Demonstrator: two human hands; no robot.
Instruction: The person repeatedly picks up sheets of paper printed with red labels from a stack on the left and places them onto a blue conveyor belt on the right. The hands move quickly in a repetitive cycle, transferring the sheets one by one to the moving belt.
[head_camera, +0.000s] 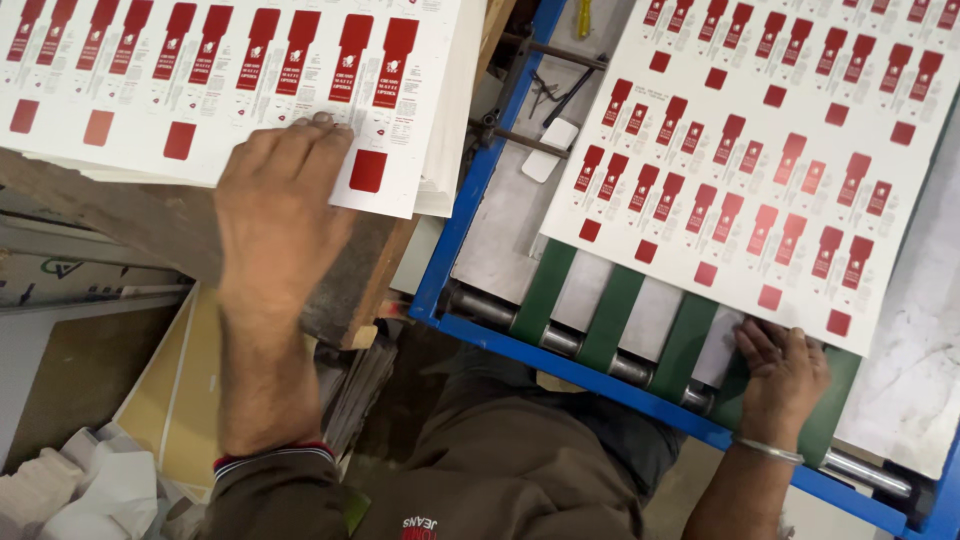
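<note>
My left hand lies palm down on the near edge of a stack of white sheets printed with rows of red label shapes; its fingertips press on the top sheet. My right hand rests at the near edge of a single printed sheet that lies on the feed bed, its fingers touching the sheet's lower edge over the green belts. Neither hand grips anything that I can see.
The blue metal frame of the machine runs between the stack and the feed bed, with steel rollers under the belts. The stack sits on a worn wooden board. Card scraps and crumpled paper lie at the lower left.
</note>
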